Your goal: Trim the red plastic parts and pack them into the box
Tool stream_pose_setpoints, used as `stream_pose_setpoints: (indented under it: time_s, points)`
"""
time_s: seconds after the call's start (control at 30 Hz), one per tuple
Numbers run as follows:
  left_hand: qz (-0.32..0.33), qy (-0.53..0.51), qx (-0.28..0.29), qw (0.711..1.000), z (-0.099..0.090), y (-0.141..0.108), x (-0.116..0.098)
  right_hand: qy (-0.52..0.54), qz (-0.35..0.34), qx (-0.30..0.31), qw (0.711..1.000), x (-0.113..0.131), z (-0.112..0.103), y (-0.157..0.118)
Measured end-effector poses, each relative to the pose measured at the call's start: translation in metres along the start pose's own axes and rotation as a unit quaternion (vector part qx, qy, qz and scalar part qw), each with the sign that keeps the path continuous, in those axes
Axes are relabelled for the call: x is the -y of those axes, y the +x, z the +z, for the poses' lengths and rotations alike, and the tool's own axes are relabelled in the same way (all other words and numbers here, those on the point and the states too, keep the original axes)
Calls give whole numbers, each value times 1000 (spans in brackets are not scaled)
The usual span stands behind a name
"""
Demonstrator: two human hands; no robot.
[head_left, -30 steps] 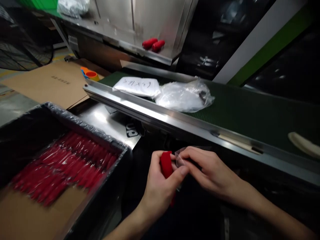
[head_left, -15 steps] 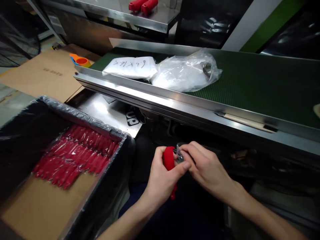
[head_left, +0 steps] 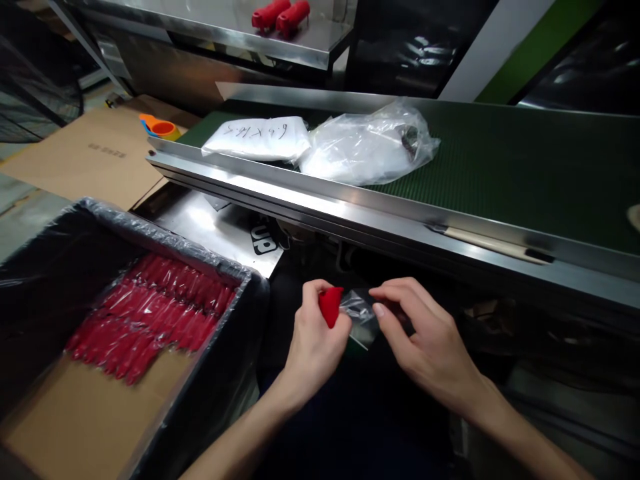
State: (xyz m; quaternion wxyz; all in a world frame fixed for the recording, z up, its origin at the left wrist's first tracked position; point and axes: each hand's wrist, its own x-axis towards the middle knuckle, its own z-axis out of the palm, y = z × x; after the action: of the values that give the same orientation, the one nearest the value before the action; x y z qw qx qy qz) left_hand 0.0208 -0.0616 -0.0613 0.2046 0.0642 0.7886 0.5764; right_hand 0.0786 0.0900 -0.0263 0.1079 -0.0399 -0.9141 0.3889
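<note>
My left hand (head_left: 317, 347) is closed around a red moulded piece (head_left: 330, 305), whose upper end shows above the thumb. A small clear plastic bag (head_left: 359, 308) spreads out from the left hand's thumb side, its far edge reaching the right hand. The fingers of my right hand (head_left: 425, 333) are bent, with thumb and index fingertips apart at the edge of the bag. How the bag is held in the left hand is hidden.
On the left stands a lined box (head_left: 165, 413) with rows of bagged red pieces (head_left: 155, 307). Ahead runs a green conveyor (head_left: 500, 173) with a metal rail, carrying a white packet (head_left: 257, 139), a bag (head_left: 367, 147) and a pen-like tool (head_left: 490, 245). Two red parts (head_left: 281, 17) sit on a shelf.
My hands have moved apart, the right one drawing back with its fingertips parting. The clear bag, bunched between them before, now lies stretched out. The red piece has tilted and sits lower in my left hand.
</note>
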Motion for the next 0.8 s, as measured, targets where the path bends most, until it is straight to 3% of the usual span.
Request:
stream_pose_setpoints:
  time_s: [0.17, 0.2, 0.27, 0.37, 0.43, 0.63, 0.8]
  points:
    - [85, 76, 96, 989, 1, -5, 1, 55, 3, 138, 989, 7, -2, 10]
    - [91, 82, 101, 987, 1, -5, 2, 70, 4, 140, 988, 7, -4, 12]
    - [89, 86, 93, 988, 0, 0, 6, 71, 10, 66, 995, 5, -11, 12]
    - [48, 57, 74, 994, -3, 15, 15, 6, 36, -114, 993, 1, -28, 2]
    - [7, 18, 72, 997, -6, 26, 21, -38, 34, -156, 986, 0, -39, -9]
    - [-68, -69, 74, 992, -6, 37, 25, -126, -162, -83, 975, 7, -50, -43]
    - [-52, -81, 103, 990, -1, 28, 20, -176, -217, -73, 957, 3, -33, -49]
